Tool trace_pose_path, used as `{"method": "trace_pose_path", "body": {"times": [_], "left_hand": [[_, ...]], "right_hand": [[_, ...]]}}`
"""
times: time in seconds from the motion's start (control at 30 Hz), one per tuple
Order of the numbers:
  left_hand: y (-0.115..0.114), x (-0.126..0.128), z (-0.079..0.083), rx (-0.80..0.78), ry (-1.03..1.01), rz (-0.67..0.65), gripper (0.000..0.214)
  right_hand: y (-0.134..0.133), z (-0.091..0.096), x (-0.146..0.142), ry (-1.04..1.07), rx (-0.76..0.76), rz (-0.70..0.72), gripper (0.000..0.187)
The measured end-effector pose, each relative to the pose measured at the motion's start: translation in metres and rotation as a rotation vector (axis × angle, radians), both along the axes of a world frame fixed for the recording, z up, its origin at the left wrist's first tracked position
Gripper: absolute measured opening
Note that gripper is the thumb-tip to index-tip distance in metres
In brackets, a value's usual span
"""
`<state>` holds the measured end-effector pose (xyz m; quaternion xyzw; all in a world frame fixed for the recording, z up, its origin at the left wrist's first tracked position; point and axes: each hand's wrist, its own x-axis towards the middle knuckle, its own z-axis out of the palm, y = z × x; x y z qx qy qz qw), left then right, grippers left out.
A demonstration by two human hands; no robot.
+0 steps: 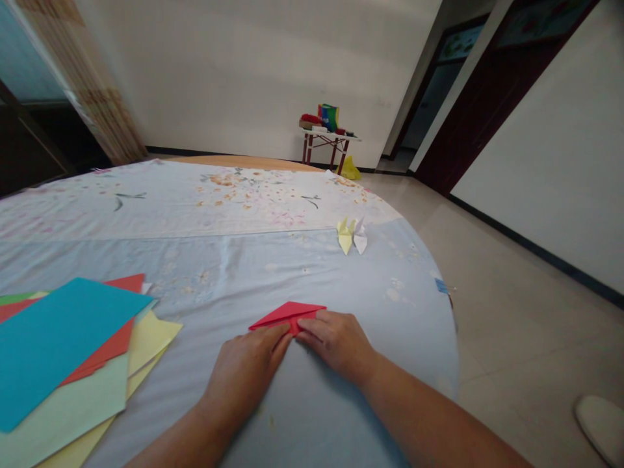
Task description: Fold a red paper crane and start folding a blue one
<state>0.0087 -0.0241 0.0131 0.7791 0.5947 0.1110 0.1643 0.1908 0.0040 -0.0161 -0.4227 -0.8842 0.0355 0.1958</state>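
Note:
A folded piece of red paper lies on the pale blue tablecloth in front of me, its far edge rising to a low point. My left hand presses on its near left side, fingers together. On the near right side, my right hand grips the same paper, its fingertips close to those of the left. Part of the paper is hidden under both hands. Farther off to the right stand two small folded paper figures, one yellow and one white, side by side.
Fanned coloured sheets, a blue sheet on top, lie at the left of the round table. Its cloth has floral patches. Against the far wall, a small table holds several items, with a yellow bag beside it.

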Motion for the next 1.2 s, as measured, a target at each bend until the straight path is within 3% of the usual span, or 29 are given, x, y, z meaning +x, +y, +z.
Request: {"method": "trace_pose_path", "body": {"times": [0.47,0.77,1.0,1.2], "left_hand": [[0.002,-0.003,-0.003,-0.036,0.042,-0.009,0.033],[0.006,-0.001,-0.004,-0.042,0.064,0.041,0.032],[0.007,0.001,-0.001,-0.045,0.07,0.071,0.033],[0.008,0.001,-0.001,-0.056,0.072,0.084,0.032]], "right_hand": [[0.001,0.004,-0.001,0.084,-0.111,0.062,0.024],[0.004,0.01,-0.005,0.056,-0.137,-0.11,0.027],[0.006,0.01,0.001,0.09,-0.141,0.001,0.025],[0.008,0.005,-0.001,0.091,-0.143,-0.02,0.025]]}}
